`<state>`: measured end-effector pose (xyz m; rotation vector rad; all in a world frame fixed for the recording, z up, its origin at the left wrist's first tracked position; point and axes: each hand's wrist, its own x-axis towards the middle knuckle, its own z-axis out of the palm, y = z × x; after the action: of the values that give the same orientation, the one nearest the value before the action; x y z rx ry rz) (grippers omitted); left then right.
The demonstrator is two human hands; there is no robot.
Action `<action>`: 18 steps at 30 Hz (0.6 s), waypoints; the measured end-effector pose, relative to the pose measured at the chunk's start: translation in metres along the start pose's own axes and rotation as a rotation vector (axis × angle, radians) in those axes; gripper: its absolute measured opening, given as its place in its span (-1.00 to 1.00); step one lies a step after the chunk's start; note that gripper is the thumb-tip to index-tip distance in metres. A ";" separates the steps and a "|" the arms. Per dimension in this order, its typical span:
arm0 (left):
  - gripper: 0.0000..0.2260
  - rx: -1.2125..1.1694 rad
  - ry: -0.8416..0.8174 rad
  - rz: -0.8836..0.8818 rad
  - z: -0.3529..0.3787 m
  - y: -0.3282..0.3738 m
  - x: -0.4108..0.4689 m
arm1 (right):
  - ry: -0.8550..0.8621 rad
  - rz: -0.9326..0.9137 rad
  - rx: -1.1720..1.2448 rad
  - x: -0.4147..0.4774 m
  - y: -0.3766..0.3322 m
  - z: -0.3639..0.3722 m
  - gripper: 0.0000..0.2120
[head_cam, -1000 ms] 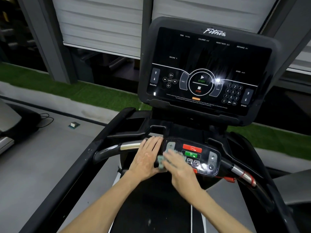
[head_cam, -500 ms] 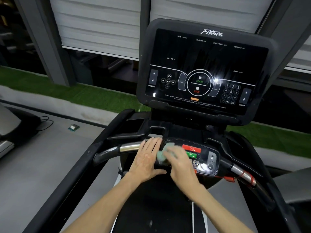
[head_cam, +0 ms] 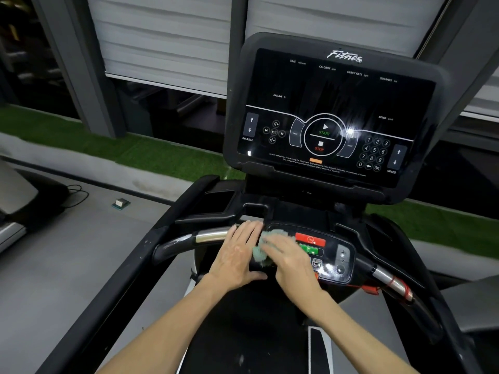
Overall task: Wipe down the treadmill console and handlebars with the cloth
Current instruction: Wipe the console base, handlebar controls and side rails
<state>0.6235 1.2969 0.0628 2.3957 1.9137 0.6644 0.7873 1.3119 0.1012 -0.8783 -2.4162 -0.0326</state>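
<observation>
The black treadmill console [head_cam: 332,114] stands ahead with its dark touch panel. Below it runs the front handlebar [head_cam: 210,235] with a chrome section, and a lower control panel [head_cam: 328,252] with red and green buttons. My left hand [head_cam: 239,255] rests flat on the bar just left of that panel, fingers straight, thumb under the edge. My right hand [head_cam: 290,261] presses a pale green cloth [head_cam: 266,245] onto the left part of the control panel. Most of the cloth is hidden under my fingers.
The right handlebar [head_cam: 391,283] carries a red safety cord and clip. Black side rails [head_cam: 116,290] flank the belt. Another machine [head_cam: 16,201] sits at far left with a cable. A small box [head_cam: 121,203] lies on the grey floor. Green turf runs behind.
My right hand has slid the cloth up and leftwards across the lower control panel, uncovering more of the red and green buttons. My left hand has stayed on the bar.
</observation>
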 end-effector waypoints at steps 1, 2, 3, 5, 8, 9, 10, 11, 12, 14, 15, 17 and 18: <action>-0.01 0.001 -0.002 -0.003 0.001 0.000 0.000 | -0.051 -0.030 0.009 -0.011 -0.003 -0.001 -0.53; -0.03 0.005 0.003 -0.007 0.001 -0.001 0.000 | -0.097 -0.051 0.022 -0.019 -0.003 -0.002 -0.53; -0.04 0.010 0.005 -0.010 0.002 -0.001 0.000 | -0.127 -0.063 0.045 -0.020 -0.001 -0.003 -0.53; -0.01 0.013 -0.015 -0.009 0.001 0.000 0.001 | -0.146 -0.062 0.089 -0.007 0.009 -0.004 -0.54; 0.02 0.029 -0.032 -0.018 0.000 0.000 0.000 | -0.034 0.039 0.141 0.019 0.019 -0.004 -0.53; 0.03 0.035 -0.030 -0.021 0.000 0.000 0.001 | 0.000 0.100 0.151 0.024 0.020 -0.004 -0.52; 0.03 0.039 -0.029 -0.020 0.000 0.000 0.001 | 0.024 0.151 0.155 0.026 0.018 -0.005 -0.51; 0.03 0.038 -0.029 -0.018 -0.001 -0.001 0.001 | 0.042 0.178 0.152 0.026 0.015 -0.004 -0.50; 0.02 0.032 -0.029 -0.017 0.000 -0.001 0.001 | 0.059 0.172 0.138 0.023 0.012 -0.003 -0.50; 0.02 0.016 -0.027 -0.015 0.000 -0.001 0.000 | 0.061 0.111 0.107 0.010 0.005 0.001 -0.54; 0.02 0.012 -0.028 -0.015 0.000 -0.001 0.000 | 0.030 0.079 0.097 0.002 0.002 0.003 -0.56; 0.01 0.010 -0.029 -0.016 0.001 -0.002 0.001 | -0.058 0.032 0.091 -0.014 -0.002 0.005 -0.56; 0.00 0.011 -0.027 -0.015 0.001 -0.002 0.001 | -0.085 0.008 0.086 -0.016 -0.001 0.003 -0.56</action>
<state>0.6222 1.2982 0.0616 2.3808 1.9284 0.6198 0.7954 1.3024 0.0906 -0.8668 -2.4722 0.1127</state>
